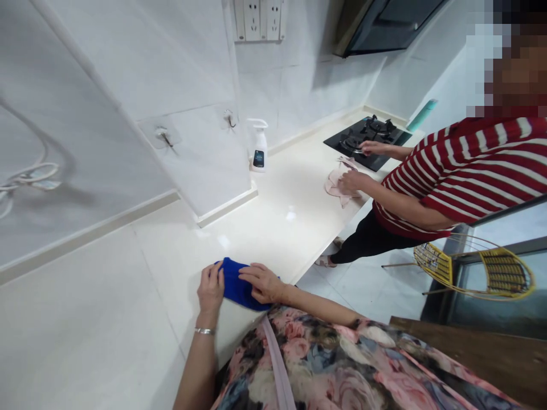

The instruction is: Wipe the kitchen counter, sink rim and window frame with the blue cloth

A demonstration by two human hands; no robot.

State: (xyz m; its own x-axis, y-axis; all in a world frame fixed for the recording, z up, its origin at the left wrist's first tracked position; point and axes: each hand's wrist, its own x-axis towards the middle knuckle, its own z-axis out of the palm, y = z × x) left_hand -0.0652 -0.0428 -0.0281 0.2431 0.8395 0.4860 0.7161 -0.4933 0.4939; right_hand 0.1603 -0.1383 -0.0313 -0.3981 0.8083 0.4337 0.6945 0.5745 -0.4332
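- Cream tabletop (pixel 277 225), glossy under the light, stretches along a pale wall (pixel 192 62); at its near edge lies a folded blue cloth (pixel 234 285), directly in front of a person in a floral garment (pixel 325 364).
- Hands meet on the fabric: the left hand (pixel 209 287) is closed on the cloth's left edge, its fingers bent over the border, while the right hand (pixel 261 283) lies across the other side, fingers narrowly spaced; whether it grips or only presses cannot be told.
- Silver-coloured bracelet (pixel 205 331) circles the left wrist; a lilac strap (pixel 280 370) runs down the floral garment.
- Farther along the tabletop, a white spray bottle (pixel 258 151) with a dark label stands upright near the wall.
- To the right, a co-worker in a red-and-white striped shirt (pixel 461 171) has one hand (pixel 354 181) on a crumpled pink cloth (pixel 335 185), the other (pixel 372 148) over a black gas hob (pixel 342 139).
- Above, two hooks (pixel 163 136) and a row of sockets (pixel 258 20) are fixed to the wall.
- At far right, a yellow woven chair (pixel 433 262) stands on the tiled floor (pixel 359 279).
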